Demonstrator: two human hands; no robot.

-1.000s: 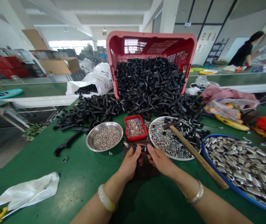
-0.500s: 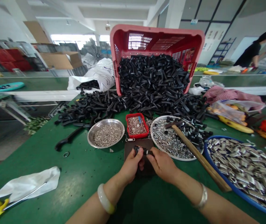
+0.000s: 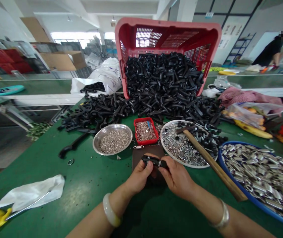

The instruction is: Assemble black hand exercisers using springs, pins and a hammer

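Seen from the person's own head, both bare hands were held low over a dark brown pad (image 3: 146, 155) on a green worktable (image 3: 44, 172). The left hand (image 3: 139, 177) and right hand (image 3: 177, 177) were not spread: each pinched one end of a short black plastic part (image 3: 153, 161) between thumb and curled fingers, lifting it just above the pad, with a small glint of metal near its right end. A jade-like bangle (image 3: 111, 210) circled the left wrist and a silver bangle (image 3: 223, 218) the right. Just beyond the pad sat a small red tray (image 3: 145, 142) of tiny metal pieces, beside a steel bowl (image 3: 93, 141) of small rings. To the right, a white plate (image 3: 165, 150) held screws and loose black pieces, with a wooden-handled hammer (image 3: 207, 155) lying across its edge. A blue basin (image 3: 230, 175) brimmed with silver metal tubes. Much of the work appeared to remain: a tipped red crate (image 3: 167, 23) spilled a large heap of black parts (image 3: 163, 79) across the far side of the table, and every container looked well stocked. Which pieces, if any, had already been worked could not be told from this view. Far off at the upper right, another person (image 3: 270, 49) stood at a separate bench.
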